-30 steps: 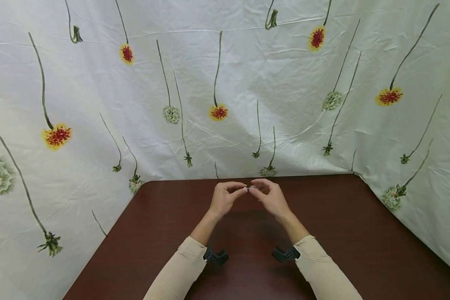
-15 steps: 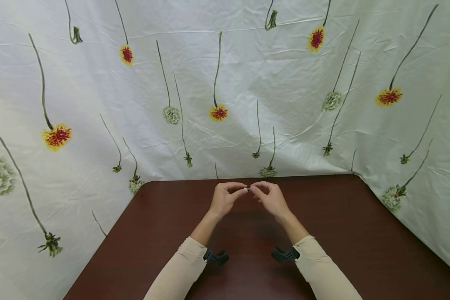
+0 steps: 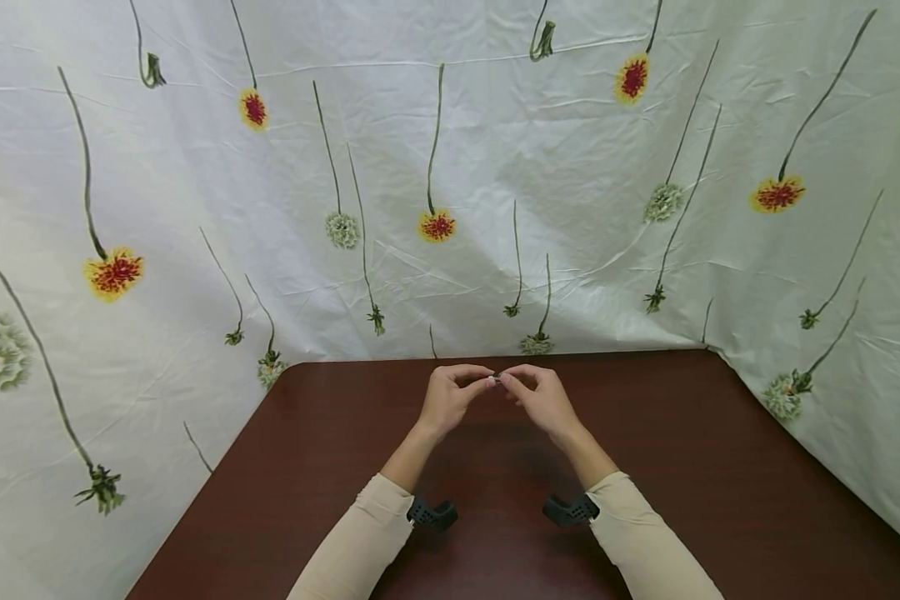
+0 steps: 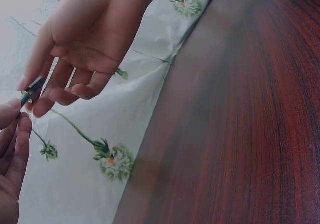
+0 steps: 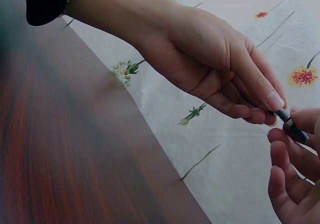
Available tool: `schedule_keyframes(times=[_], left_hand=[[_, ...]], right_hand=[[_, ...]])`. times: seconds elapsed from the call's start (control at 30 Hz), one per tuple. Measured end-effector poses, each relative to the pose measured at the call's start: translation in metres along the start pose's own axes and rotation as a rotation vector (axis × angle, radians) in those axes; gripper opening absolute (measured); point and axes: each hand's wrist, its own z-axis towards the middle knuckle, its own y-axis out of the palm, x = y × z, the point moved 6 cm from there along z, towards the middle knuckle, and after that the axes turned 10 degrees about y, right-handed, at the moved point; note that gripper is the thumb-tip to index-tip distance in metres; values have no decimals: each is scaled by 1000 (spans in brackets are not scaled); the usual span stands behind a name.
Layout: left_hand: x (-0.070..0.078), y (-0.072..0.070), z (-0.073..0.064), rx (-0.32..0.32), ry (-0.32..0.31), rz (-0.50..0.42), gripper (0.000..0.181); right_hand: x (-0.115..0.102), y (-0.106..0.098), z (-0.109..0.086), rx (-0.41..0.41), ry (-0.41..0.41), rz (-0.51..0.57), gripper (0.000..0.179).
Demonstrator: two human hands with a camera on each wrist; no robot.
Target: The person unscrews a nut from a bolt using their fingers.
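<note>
My left hand (image 3: 444, 400) pinches one end of a small dark metal bolt (image 4: 36, 84) between thumb and fingers, out in front of me above the far part of the table. From the other side my right hand (image 3: 547, 402) has thumb and fingertips around the nut (image 5: 288, 126) on the bolt's shaft. Thread shows on both sides of the nut in the right wrist view. The bolt's end in the left fingers is covered, so its head cannot be seen. In the head view the fingers hide most of the bolt.
Beneath the hands lies a dark reddish-brown wooden table (image 3: 330, 467). A pale cloth (image 3: 480, 150) printed with flowers hangs behind and at both sides of it. Black wrist devices (image 3: 432, 514) sit on both cuffs.
The right fingertips, spread and blurred a second ago, have come in closer around the nut. The left hand and both forearms have stayed in place.
</note>
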Motion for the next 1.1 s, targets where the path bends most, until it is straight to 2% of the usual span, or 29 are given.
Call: schedule_keyframes(times=[0.07,0.2,0.3,0.53,0.73,0.87,1.0,1.1], left_hand=[[0,1,1,-1,-2,0,14],[0,1,1,3,-5,-3,13],[1,1,1,8,-1,-4,14],[0,0,0,9,-5,-9,13],[-1,0,0,20,7,17,13],[-1,0,0,16,9,6,14],[-1,-1,0,12,3,2,14],[-1,-1,0,14,1,11,13]], right_hand=[[-8,-1,-5,5,-26,1,19],[9,0,6,-12,-61,37,27],[25,0,16,0,-42,49,30],[25,0,16,29,-59,39,17],[24,0,15,36,-47,29,27],[25,-1,15,47,-24,45,24],[24,-2,15,43,-55,43,18],[24,-1,15,37,-63,37,22]])
